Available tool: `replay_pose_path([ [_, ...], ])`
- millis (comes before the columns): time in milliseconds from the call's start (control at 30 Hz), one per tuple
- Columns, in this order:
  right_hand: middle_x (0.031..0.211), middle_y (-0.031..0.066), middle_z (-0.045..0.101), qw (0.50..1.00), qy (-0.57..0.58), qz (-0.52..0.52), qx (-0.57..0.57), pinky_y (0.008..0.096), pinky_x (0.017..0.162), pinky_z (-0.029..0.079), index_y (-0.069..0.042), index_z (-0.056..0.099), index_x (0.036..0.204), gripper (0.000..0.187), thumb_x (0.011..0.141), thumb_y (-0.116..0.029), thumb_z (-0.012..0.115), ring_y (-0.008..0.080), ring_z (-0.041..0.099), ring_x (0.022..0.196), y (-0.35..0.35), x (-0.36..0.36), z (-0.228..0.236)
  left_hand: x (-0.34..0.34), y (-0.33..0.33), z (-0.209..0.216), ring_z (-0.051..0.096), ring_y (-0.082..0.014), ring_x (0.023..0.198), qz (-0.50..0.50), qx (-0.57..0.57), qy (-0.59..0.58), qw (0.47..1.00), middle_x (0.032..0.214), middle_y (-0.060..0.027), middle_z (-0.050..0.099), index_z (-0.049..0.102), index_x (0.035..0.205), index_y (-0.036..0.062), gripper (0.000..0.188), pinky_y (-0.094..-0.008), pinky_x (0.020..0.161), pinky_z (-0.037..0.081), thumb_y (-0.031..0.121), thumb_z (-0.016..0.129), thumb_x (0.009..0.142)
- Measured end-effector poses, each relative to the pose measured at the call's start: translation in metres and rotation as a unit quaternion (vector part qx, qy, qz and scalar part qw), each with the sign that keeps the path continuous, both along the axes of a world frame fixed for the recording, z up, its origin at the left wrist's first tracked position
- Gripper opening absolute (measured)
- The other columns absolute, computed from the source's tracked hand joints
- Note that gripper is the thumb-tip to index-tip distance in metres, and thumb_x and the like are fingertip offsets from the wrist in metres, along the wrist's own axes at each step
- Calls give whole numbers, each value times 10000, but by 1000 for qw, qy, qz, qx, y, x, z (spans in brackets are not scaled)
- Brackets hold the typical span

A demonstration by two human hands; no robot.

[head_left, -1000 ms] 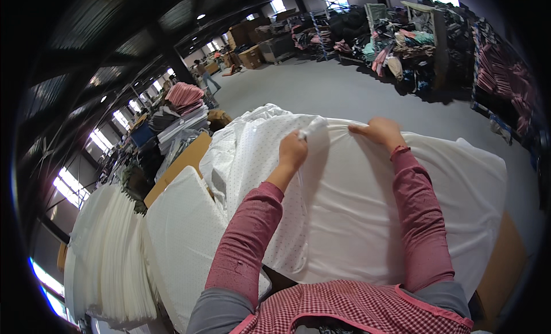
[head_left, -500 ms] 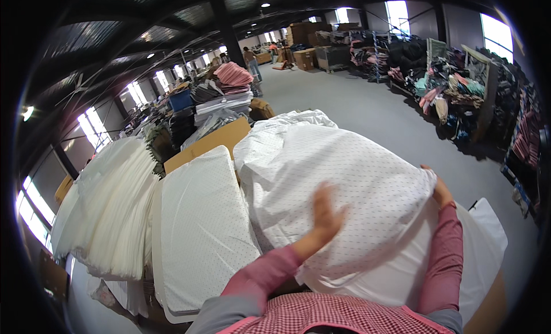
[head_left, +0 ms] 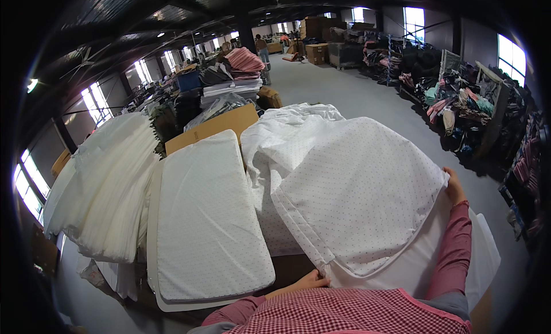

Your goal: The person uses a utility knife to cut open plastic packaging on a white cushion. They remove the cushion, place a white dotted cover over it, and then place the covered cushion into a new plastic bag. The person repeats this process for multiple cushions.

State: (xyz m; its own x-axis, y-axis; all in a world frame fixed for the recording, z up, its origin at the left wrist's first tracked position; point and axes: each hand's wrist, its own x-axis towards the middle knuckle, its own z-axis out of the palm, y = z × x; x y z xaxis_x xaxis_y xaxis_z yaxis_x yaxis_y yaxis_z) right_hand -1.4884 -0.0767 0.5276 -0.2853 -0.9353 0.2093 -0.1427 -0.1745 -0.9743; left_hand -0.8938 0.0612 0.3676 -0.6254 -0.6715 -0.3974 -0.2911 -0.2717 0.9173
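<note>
A white cloth cover (head_left: 367,190) with small dots lies spread before me, a stitched hem running along its left side. At its far right corner, my right hand (head_left: 454,189) is closed on the edge and stretches it. My left hand (head_left: 311,280) is low, close to my apron, with its fingers pinched at the cover's near left corner; the fingertips are partly hidden. Under the cover lies plain white fabric (head_left: 416,262). To the left, a flat rectangular pad (head_left: 209,219) in the same dotted cloth rests on a pale board.
A thick stack of fluffy white sheets (head_left: 109,190) stands at the far left. Behind the pad rises a cardboard piece (head_left: 212,127). Heaped garments (head_left: 465,98) line the right wall, and folded pink cloth (head_left: 245,61) tops a pile farther back. A grey floor aisle (head_left: 344,93) runs between.
My left hand has come down from the middle of the cloth to its near left corner. The cover's left edge is now folded over, showing the hem. My right hand still holds its corner.
</note>
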Motion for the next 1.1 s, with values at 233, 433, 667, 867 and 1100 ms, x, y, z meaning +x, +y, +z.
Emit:
replay_pose_path([
  [233, 846, 16, 670, 972, 112, -1, -205, 224, 680, 481, -6, 691, 939, 162, 850, -108, 603, 106, 615, 713, -88, 23, 173, -33, -70, 78, 595, -173, 860, 347, -226, 121, 902, 1063, -118, 623, 445, 1293, -27, 366, -307, 748, 507, 29, 487, 934],
  [433, 746, 16, 658, 965, 6, -51, -256, 286, 556, 479, -29, 692, 808, 165, 853, -186, 673, 118, 609, 639, -152, 54, 262, 30, -272, 266, 614, -324, 1017, 550, -406, 89, 724, 1093, -219, 634, 557, 1154, -76, 442, -411, 845, 485, 312, 613, 949],
  [667, 807, 104, 669, 976, 22, -204, -78, 352, 600, 457, 11, 696, 999, 223, 853, -71, 548, 183, 593, 682, -132, 141, 121, 136, -323, 280, 640, -217, 699, 326, -215, 110, 914, 870, -107, 665, 652, 1002, 3, 304, -347, 598, 518, 282, 540, 961],
  [867, 907, 143, 650, 789, 498, -201, -298, 385, 694, 472, -52, 690, 937, 191, 754, -29, 640, 340, 600, 788, -41, 198, 73, 192, -204, 130, 640, -189, 836, 342, -55, 152, 926, 993, -100, 658, 611, 1102, -9, 306, -355, 740, 550, 254, 487, 1007],
  [1100, 638, 132, 478, 898, 390, 194, -52, 381, 638, 411, -11, 550, 678, 128, 680, -35, 675, 307, 497, 674, 136, 255, 55, 252, 7, 98, 617, -162, 826, 388, 52, 80, 917, 962, -86, 649, 616, 1084, -19, 293, -306, 720, 519, 227, 468, 1026],
])
